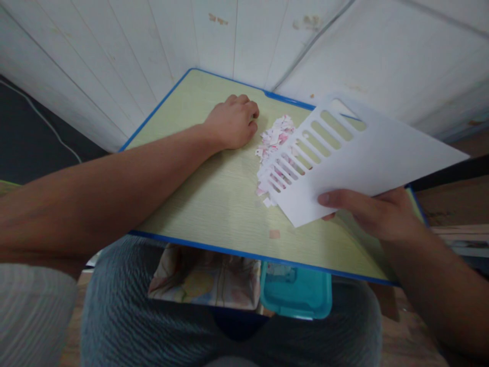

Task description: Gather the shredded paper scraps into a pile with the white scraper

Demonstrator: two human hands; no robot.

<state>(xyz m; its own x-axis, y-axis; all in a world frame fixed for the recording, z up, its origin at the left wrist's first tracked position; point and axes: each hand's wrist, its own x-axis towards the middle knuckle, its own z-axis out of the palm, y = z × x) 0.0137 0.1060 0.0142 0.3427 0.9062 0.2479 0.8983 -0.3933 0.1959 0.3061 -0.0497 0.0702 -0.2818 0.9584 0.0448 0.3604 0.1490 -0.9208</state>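
My right hand grips a thin white sheet with a row of cut-out slots, thumb on top and fingers beneath. The sheet is tilted, its slotted edge over a pile of torn white and pink paper scraps. Some scraps show through the slots. My left hand rests palm down on the table, left of the pile and apart from it. Its fingers are curled; whether anything is under them is hidden. One small pinkish scrap lies alone nearer the front edge.
The pale table has a blue rim and stands against a white panelled wall. A grey cable runs down the wall. Below the front edge are a turquoise plastic container and a patterned cloth-like holder, above my legs.
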